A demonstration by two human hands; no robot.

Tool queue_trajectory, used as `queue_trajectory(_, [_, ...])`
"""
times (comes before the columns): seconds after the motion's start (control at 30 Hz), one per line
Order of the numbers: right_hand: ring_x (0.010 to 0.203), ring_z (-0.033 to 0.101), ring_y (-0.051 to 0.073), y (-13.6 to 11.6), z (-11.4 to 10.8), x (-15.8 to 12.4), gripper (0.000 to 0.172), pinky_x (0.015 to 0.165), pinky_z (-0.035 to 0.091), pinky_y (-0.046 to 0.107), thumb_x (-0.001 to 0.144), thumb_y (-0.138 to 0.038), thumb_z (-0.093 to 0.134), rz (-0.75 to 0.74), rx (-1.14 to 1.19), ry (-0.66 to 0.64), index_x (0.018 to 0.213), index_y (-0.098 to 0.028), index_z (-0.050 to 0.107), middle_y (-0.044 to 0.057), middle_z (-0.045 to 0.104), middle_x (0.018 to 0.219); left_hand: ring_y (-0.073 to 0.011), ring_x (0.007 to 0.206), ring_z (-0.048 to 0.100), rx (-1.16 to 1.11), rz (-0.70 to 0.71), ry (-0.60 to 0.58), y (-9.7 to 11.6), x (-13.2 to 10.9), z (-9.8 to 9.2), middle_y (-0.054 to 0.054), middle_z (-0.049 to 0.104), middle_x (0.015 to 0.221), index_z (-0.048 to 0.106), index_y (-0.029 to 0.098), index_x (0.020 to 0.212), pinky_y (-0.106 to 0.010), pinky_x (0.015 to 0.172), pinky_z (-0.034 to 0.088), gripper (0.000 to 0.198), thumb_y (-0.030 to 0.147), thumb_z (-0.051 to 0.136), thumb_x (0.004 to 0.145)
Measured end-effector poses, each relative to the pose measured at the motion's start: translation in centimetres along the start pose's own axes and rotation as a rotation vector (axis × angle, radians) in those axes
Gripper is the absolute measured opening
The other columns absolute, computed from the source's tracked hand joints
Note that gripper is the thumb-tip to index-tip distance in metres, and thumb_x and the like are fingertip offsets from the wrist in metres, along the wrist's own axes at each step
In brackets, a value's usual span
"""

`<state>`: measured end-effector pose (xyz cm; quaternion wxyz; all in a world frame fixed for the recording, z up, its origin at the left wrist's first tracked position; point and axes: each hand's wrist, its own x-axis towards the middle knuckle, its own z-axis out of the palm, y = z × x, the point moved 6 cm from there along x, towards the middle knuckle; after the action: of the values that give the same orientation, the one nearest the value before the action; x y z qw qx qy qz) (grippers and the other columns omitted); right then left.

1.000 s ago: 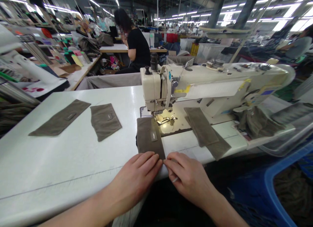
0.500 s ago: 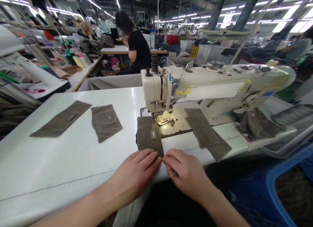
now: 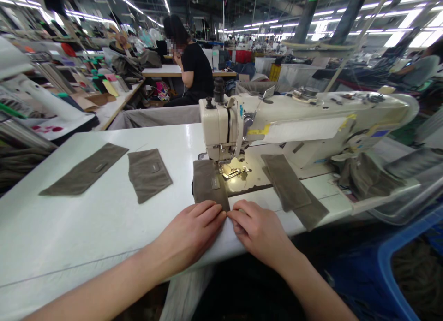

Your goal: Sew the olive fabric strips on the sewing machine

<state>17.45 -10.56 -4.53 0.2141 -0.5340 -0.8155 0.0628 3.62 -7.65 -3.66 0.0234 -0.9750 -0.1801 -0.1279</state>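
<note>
Pressing left hand (image 3: pixel 189 232), right hand (image 3: pixel 256 229) on taupe fabric panel (image 3: pixel 204 185): fingers (image 3: pixel 209 211) flat, open; small label (image 3: pixel 215 183) unreadable.

Two panels (image 3: pixel 148 175), maybe suede, on white table (image 3: pixel 69 233); blue bin (image 3: pixel 387 275)

1. White surface (image 3: pixel 69 228), smooth, long.
2. Left: brown-grey fabric strip (image 3: pixel 83 169) and fabric panel (image 3: pixel 148 175), flat, apart.
3. Centre: labelled fabric piece (image 3: pixel 207 182) against sewing machine (image 3: pixel 304 122).
4. Right: two overlapping fabric strips (image 3: pixel 290 189).
</note>
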Motion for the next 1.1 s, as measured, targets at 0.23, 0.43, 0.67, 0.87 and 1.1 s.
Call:
queue_trajectory(0.23, [0.094,0.062,0.019,0.6,0.0,1.1,0.020,0.070,0.047,0.027,0.088,-0.012,0.062,0.014,-0.051,0.003,0.105,-0.020,0.069,0.005,0.067,0.109,-0.0272,0.110,0.062,0.029,0.010,0.022,-1.1,0.5,0.1,-0.012,0.069,0.111,0.065,0.012,0.120,-0.040,0.086,0.059,0.027,0.021,0.048,0.100])
queue_trajectory(0.43, [0.093,0.063,0.017,1.1,0.0,2.2,0.018,0.070,0.047,0.026,0.090,-0.014,0.063,0.040,-0.074,-0.023,0.105,-0.021,0.070,0.005,0.067,0.110,-0.0268,0.110,0.062,0.016,0.000,0.018,-2.1,1.1,0.1,-0.013,0.069,0.112,0.065,0.013,0.122,-0.041,0.086,0.060,0.030,0.024,0.044,0.103])
queue_trajectory(0.67, [0.089,0.063,0.017,1.4,0.0,3.2,0.020,0.068,0.046,0.026,0.092,-0.016,0.061,0.073,-0.102,-0.058,0.109,-0.021,0.070,0.005,0.066,0.108,-0.0263,0.109,0.062,-0.019,0.010,0.011,-3.2,1.9,-0.2,-0.013,0.069,0.114,0.066,0.014,0.122,-0.041,0.087,0.060,0.030,0.025,0.044,0.103])
queue_trajectory(0.87, [0.091,0.063,0.017,1.7,-0.1,3.8,0.022,0.067,0.046,0.026,0.095,-0.018,0.059,0.084,-0.108,-0.078,0.115,-0.021,0.068,0.005,0.065,0.111,-0.0258,0.109,0.062,0.001,0.006,-0.005,-4.1,2.1,-0.1,-0.013,0.068,0.117,0.065,0.013,0.123,-0.040,0.089,0.058,0.032,0.026,0.043,0.103])
queue_trajectory(1.1, [0.090,0.063,0.017,1.8,0.0,4.7,0.025,0.068,0.047,0.026,0.095,-0.016,0.057,0.092,-0.131,-0.077,0.118,-0.021,0.068,0.006,0.064,0.114,-0.0265,0.110,0.060,-0.005,-0.017,-0.035,-5.4,2.4,0.2,-0.014,0.067,0.117,0.064,0.013,0.123,-0.041,0.091,0.057,0.034,0.026,0.041,0.103])
